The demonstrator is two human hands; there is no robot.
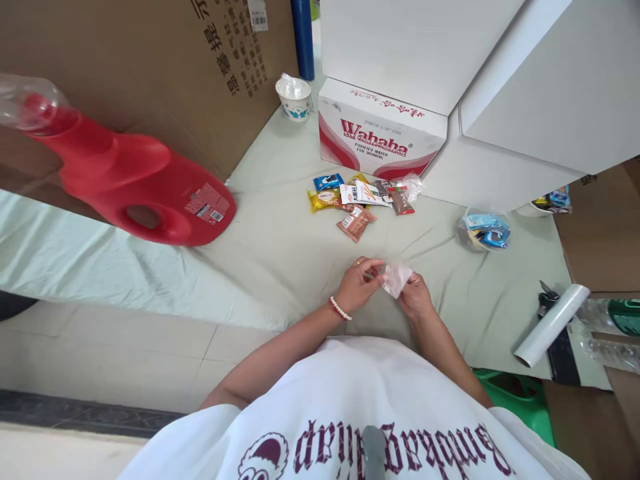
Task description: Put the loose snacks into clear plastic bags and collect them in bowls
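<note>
Between my two hands is a small crumpled, whitish see-through plastic bag (397,280), held just above the table's near side. My left hand (359,285), with a beaded bracelet on its wrist, is closed at the fingertips on the bag's left edge. On the other side my right hand (416,297) pinches the bag's lower right corner. Whether anything is inside the bag I cannot tell. Beyond my hands lies a loose pile of small snack packets, among them a brown packet (356,223), a yellow packet (325,200), a blue packet (329,181) and a white packet (367,193).
A Wahaha carton (383,130) stands behind the packets, with a paper cup (294,99) to its left. A red jug (150,183) is at the left. To the right are a clear tub of packets (484,230), a white roll (551,325) and plastic bottles (607,317).
</note>
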